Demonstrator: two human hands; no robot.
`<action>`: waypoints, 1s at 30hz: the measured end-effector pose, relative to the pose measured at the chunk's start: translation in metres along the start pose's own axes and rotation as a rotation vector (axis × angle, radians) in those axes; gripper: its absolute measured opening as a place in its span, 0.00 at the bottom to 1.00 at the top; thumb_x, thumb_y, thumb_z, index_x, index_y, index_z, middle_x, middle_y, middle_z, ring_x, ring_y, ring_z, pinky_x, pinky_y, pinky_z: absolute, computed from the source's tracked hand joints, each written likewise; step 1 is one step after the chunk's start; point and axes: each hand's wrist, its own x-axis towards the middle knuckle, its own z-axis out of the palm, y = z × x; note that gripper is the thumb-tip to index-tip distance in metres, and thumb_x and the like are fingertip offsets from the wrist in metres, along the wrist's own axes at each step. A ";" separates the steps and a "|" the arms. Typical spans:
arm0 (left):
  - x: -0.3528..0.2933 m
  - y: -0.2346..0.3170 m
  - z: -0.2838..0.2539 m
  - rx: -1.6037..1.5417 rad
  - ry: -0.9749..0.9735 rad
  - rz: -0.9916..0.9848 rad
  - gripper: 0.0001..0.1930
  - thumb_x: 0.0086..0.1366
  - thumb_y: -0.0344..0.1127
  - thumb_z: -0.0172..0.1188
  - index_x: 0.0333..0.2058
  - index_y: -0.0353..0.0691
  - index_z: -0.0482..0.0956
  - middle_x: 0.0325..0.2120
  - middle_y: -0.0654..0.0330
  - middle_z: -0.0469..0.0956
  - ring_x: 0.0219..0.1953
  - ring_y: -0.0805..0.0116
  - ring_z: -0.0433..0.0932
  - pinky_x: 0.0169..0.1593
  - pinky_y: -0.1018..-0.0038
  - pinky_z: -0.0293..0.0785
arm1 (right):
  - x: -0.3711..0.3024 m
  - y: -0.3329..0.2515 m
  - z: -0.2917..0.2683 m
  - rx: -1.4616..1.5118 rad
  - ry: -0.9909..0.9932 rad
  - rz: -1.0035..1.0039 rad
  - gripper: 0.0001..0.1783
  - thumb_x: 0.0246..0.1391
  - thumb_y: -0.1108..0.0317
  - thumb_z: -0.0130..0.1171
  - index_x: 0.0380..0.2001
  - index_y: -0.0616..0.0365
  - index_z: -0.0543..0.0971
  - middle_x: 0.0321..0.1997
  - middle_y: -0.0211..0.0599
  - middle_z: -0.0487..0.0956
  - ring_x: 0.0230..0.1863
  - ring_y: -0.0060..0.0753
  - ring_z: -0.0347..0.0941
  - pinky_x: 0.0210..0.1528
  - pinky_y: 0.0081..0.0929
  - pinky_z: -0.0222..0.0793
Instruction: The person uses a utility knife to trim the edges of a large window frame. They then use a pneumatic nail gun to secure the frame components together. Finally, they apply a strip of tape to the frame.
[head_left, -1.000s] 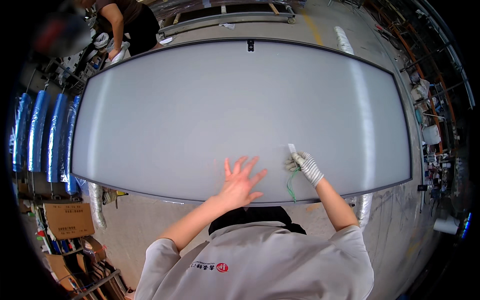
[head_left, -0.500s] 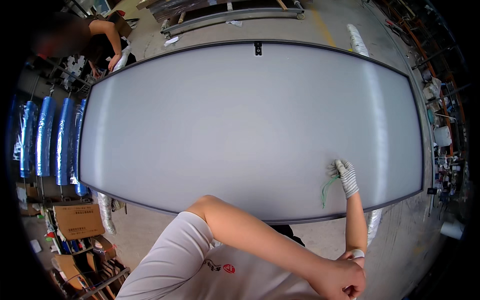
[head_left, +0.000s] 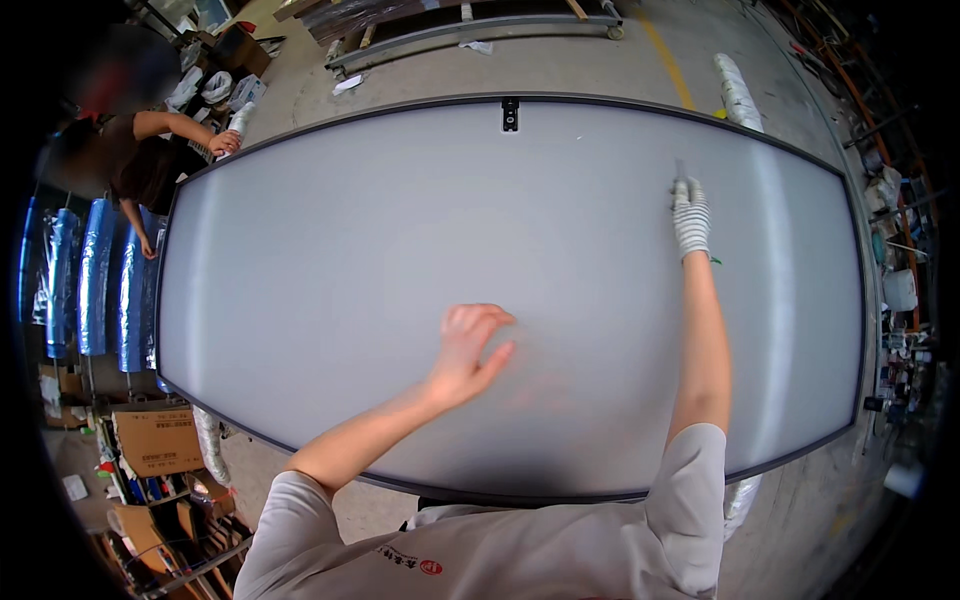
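Observation:
A large pale grey panel [head_left: 400,240] with a thin dark frame spreads out in front of me. My right hand [head_left: 691,215], in a striped knit glove, reaches over its far right part. The fingers are closed together, and a small, blurred greyish sliver [head_left: 680,168] shows at their tips; its kind is unclear. A bit of green thread [head_left: 716,262] shows beside the wrist. My left hand [head_left: 472,350], bare and slightly blurred, hovers above the middle of the panel with thumb and fingers apart and nothing in it. A dark metal fitting [head_left: 510,115] sits at the panel's far edge.
At the far left, another person's hand [head_left: 224,143] rests on a wrapped support [head_left: 240,122]. Blue film-wrapped rolls [head_left: 95,280] stand along the left, above a cardboard box [head_left: 158,440]. A wheeled cart [head_left: 470,40] stands behind the panel, and cluttered shelves [head_left: 895,250] line the right.
My right hand has moved away from me across the panel. My left hand has left my right forearm and come over the panel, opening. The other person has shifted left and nearer.

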 end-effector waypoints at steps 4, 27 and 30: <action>-0.028 -0.102 -0.013 0.436 0.032 -0.215 0.27 0.60 0.40 0.53 0.59 0.43 0.64 0.61 0.55 0.59 0.64 0.53 0.54 0.64 0.41 0.37 | 0.016 -0.071 0.079 -0.390 -0.205 -0.387 0.13 0.58 0.60 0.53 0.43 0.51 0.79 0.41 0.43 0.78 0.42 0.48 0.73 0.46 0.38 0.69; -0.023 -0.124 -0.013 0.424 -0.052 -0.226 0.38 0.51 0.46 0.60 0.58 0.33 0.60 0.60 0.51 0.60 0.63 0.48 0.56 0.63 0.43 0.42 | 0.071 -0.138 0.194 -0.636 -0.157 -0.812 0.09 0.50 0.60 0.58 0.34 0.48 0.80 0.32 0.37 0.77 0.38 0.42 0.75 0.41 0.39 0.72; -0.026 -0.125 -0.012 0.437 -0.041 -0.218 0.38 0.51 0.46 0.59 0.58 0.33 0.60 0.60 0.50 0.60 0.63 0.48 0.56 0.63 0.43 0.42 | 0.070 -0.142 0.202 -0.645 -0.160 -0.838 0.09 0.50 0.61 0.58 0.34 0.49 0.80 0.33 0.36 0.77 0.38 0.41 0.74 0.41 0.39 0.72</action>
